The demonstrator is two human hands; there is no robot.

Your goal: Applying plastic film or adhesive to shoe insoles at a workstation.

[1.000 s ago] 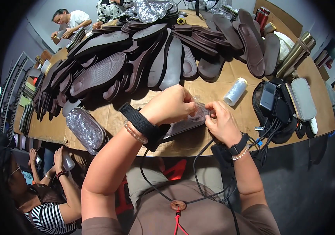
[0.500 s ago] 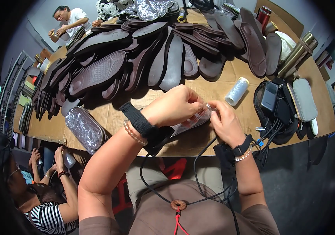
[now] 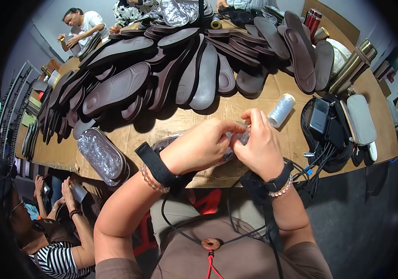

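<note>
In front of me at the table's near edge, clear plastic film (image 3: 242,135) is drawn over what looks like a dark shoe sole (image 3: 167,138), mostly hidden under my hands. My left hand (image 3: 200,145) lies across it, its fingers closed on the film at the right end. Opposite, my right hand (image 3: 260,145) pinches the same film between thumb and fingers. Just beyond the right hand lies a roll of clear film (image 3: 281,110). To the left rests a film-wrapped bundle of soles (image 3: 102,156).
A heap of loose dark soles (image 3: 117,88) covers the far side of the cardboard-topped table (image 3: 250,174). At right are a black bag with cables (image 3: 329,135), a grey pouch (image 3: 361,118) and a gold flask (image 3: 354,65). Other people work at far left and lower left.
My right hand has turned more upright and shifted slightly left, closer to the left hand. My left hand has come down a little toward me. Both still grip the film.
</note>
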